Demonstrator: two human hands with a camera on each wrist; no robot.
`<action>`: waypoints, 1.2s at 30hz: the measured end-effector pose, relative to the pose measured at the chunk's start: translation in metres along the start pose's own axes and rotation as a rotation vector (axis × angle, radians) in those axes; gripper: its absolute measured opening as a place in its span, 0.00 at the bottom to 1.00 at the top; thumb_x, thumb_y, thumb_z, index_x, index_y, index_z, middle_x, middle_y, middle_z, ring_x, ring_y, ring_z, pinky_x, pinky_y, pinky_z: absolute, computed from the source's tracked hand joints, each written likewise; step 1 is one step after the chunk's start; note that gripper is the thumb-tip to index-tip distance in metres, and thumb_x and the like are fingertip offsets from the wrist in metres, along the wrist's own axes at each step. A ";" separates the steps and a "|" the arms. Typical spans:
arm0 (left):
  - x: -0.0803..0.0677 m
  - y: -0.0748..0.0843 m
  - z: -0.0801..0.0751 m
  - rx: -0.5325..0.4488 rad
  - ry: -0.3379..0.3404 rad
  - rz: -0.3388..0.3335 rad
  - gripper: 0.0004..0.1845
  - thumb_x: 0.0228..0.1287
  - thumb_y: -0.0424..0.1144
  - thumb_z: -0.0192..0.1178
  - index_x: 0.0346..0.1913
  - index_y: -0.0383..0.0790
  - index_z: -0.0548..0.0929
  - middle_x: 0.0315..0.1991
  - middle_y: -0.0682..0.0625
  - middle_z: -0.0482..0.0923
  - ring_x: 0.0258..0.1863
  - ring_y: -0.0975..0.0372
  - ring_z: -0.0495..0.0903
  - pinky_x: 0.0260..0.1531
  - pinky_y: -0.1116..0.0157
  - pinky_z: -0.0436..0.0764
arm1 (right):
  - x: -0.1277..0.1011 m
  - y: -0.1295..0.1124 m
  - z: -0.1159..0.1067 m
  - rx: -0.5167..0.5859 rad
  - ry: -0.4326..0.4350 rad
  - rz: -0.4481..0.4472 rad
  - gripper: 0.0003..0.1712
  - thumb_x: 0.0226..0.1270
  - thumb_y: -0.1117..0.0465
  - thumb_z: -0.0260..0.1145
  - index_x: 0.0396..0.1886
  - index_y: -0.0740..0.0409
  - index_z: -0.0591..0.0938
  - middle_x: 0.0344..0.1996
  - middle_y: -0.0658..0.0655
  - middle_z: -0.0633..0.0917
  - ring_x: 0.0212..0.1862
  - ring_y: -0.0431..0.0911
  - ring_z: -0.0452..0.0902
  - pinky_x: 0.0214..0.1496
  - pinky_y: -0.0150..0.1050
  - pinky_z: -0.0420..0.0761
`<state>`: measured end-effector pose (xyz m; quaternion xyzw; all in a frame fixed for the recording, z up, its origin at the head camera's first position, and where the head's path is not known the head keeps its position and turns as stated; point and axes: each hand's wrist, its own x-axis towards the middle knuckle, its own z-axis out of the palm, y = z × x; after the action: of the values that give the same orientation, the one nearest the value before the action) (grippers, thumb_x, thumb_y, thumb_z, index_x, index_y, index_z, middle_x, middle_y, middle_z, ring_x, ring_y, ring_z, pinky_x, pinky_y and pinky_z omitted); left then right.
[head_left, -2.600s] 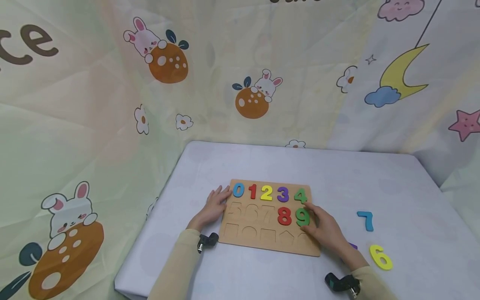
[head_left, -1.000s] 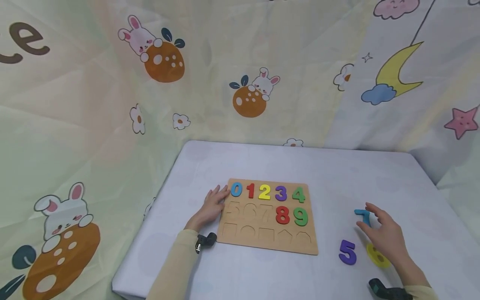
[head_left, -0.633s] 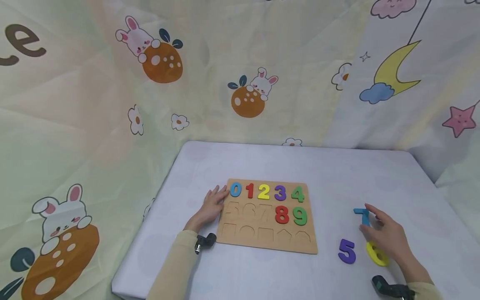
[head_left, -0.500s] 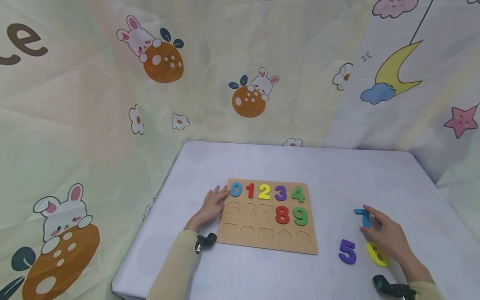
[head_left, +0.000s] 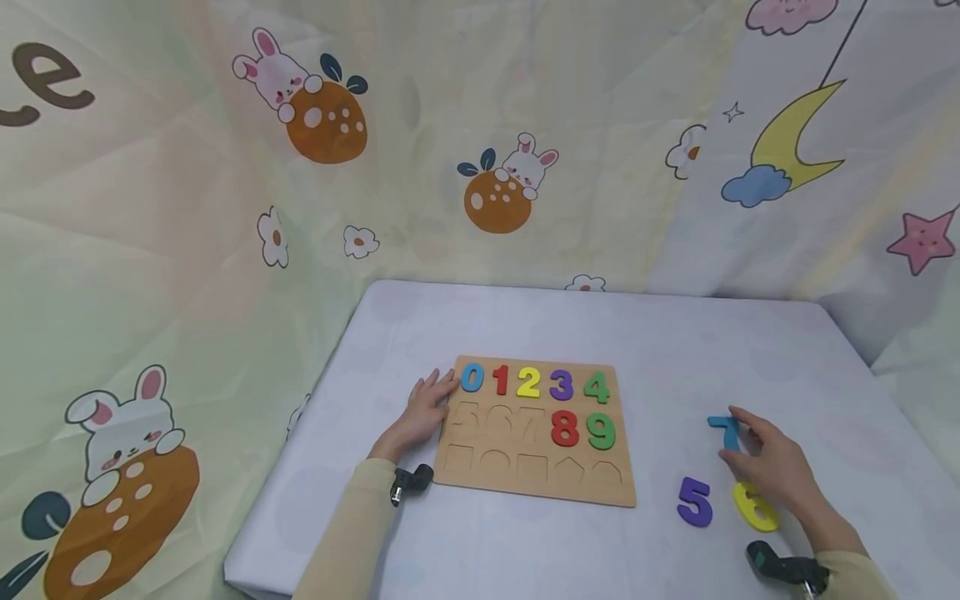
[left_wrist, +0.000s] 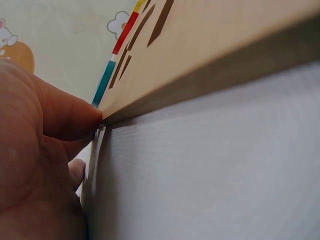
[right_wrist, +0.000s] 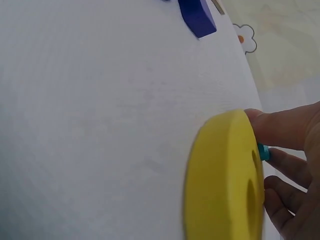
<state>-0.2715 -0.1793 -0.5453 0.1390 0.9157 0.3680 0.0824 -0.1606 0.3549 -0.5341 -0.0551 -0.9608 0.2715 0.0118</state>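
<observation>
The blue 7 (head_left: 729,427) (pinched by the right hand (head_left: 776,468)) is right of the part-filled board (head_left: 536,447).

The pale backdrop (head_left: 435,67) bears printed rabbits (head_left: 123,427) and a yellow moon (head_left: 776,142).

Blue 7 (head_left: 726,423) partly hidden by the right hand (head_left: 777,468), yellow 6 (head_left: 752,510) partly covered too, pink cloud (head_left: 792,13) cut off above

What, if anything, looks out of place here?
Nothing looks damaged. The blue 7, purple 5 and yellow 6 stand out: they are off the board, and their middle-row outlines are unfilled. The bottom-row outlines are unfilled too.
</observation>
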 end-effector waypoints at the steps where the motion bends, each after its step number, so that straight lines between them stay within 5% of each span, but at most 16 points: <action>1: 0.000 -0.001 0.000 0.001 0.000 0.003 0.29 0.66 0.29 0.49 0.71 0.38 0.67 0.76 0.51 0.55 0.78 0.54 0.41 0.75 0.53 0.32 | 0.000 0.000 0.000 0.003 -0.001 0.001 0.47 0.60 0.60 0.70 0.75 0.64 0.57 0.65 0.80 0.64 0.60 0.78 0.62 0.57 0.70 0.69; 11: 0.001 -0.001 0.000 0.012 0.003 0.016 0.29 0.66 0.29 0.49 0.72 0.39 0.66 0.76 0.51 0.54 0.78 0.54 0.40 0.75 0.53 0.31 | -0.001 -0.002 -0.003 0.019 -0.024 0.013 0.50 0.61 0.55 0.70 0.76 0.64 0.54 0.67 0.79 0.61 0.63 0.78 0.58 0.59 0.70 0.67; 23: 0.000 -0.001 -0.001 0.002 0.008 0.018 0.29 0.66 0.29 0.49 0.72 0.39 0.66 0.76 0.50 0.54 0.78 0.53 0.41 0.75 0.52 0.32 | -0.001 -0.005 0.002 0.015 0.050 -0.015 0.50 0.62 0.47 0.69 0.75 0.65 0.56 0.63 0.78 0.67 0.61 0.76 0.62 0.56 0.70 0.69; 36: -0.001 -0.001 0.000 -0.005 0.006 0.023 0.29 0.66 0.29 0.49 0.71 0.38 0.67 0.76 0.50 0.54 0.78 0.53 0.41 0.75 0.52 0.32 | 0.002 -0.062 0.019 0.077 0.055 -0.050 0.48 0.59 0.53 0.72 0.74 0.64 0.60 0.63 0.74 0.70 0.60 0.73 0.66 0.55 0.70 0.71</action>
<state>-0.2710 -0.1807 -0.5461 0.1482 0.9134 0.3714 0.0757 -0.1692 0.2931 -0.5179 -0.0379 -0.9500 0.3062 0.0473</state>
